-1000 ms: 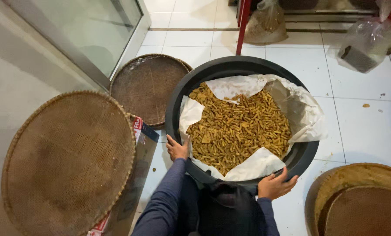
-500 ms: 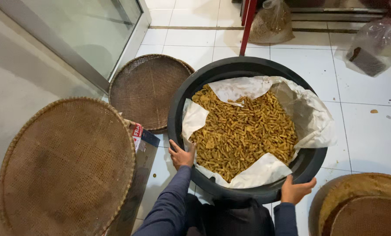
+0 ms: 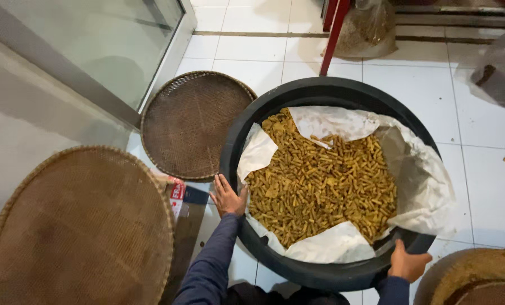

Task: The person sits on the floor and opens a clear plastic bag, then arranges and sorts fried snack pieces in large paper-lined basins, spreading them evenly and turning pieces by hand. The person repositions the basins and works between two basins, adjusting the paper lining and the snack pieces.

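A big black round tub (image 3: 246, 130) stands on the white tiled floor. White paper (image 3: 422, 186) lines it, and a heap of small yellow-brown sticks (image 3: 320, 181) fills the middle. My left hand (image 3: 228, 196) grips the tub's rim on its near left side, fingers over the edge. At the near right, my right hand (image 3: 407, 262) clasps the rim too. Both arms wear dark blue sleeves.
A large woven round tray (image 3: 83, 226) leans at the left, a smaller woven tray (image 3: 193, 121) lies by a glass door. Another woven basket (image 3: 478, 277) sits at the bottom right. A red post (image 3: 334, 36) and plastic bags (image 3: 371, 25) stand beyond the tub.
The view has shifted so the tub sits more to the right and nearer. My right hand slid along the rim toward the right. My left hand keeps its grip.
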